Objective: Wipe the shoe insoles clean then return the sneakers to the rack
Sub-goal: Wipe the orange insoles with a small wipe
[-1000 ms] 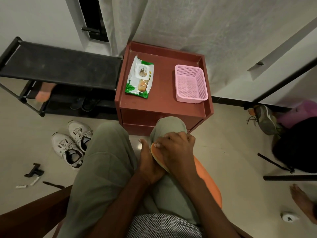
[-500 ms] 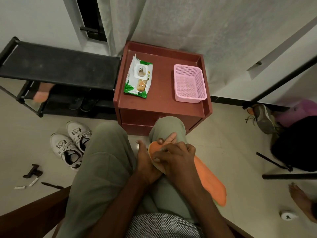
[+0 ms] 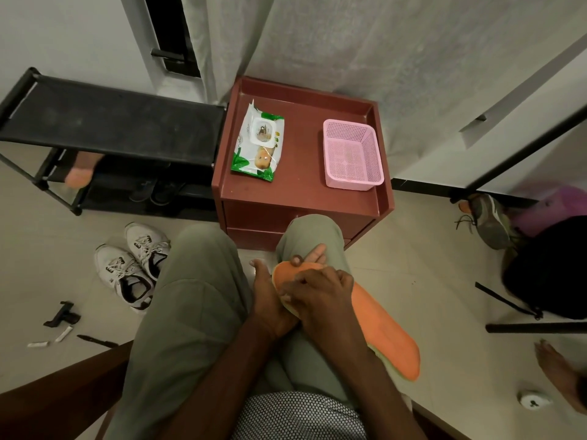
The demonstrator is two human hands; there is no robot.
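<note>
An orange insole (image 3: 381, 322) with a pale green edge lies slanted across my right thigh. My left hand (image 3: 270, 300) grips its toe end from below, and its fingertips show past the tip. My right hand (image 3: 320, 290) rests on top near the toe, fingers curled and pressing down on what looks like a small pale wipe, mostly hidden. A pair of white sneakers (image 3: 133, 265) stands on the floor to my left, in front of the black shoe rack (image 3: 111, 122). A pack of wet wipes (image 3: 259, 141) lies on the red cabinet (image 3: 301, 192).
A pink basket (image 3: 351, 154) sits on the cabinet's right side. Dark shoes and an orange object (image 3: 81, 176) occupy the rack's lower shelves. On the right are a grey shoe (image 3: 489, 220), a black bag (image 3: 552, 271) and another person's foot (image 3: 559, 373). Small tools (image 3: 63, 315) lie at far left.
My right hand has slid back from the insole's toe tip, uncovering it. More of the insole's length shows to the right. My left hand keeps its hold.
</note>
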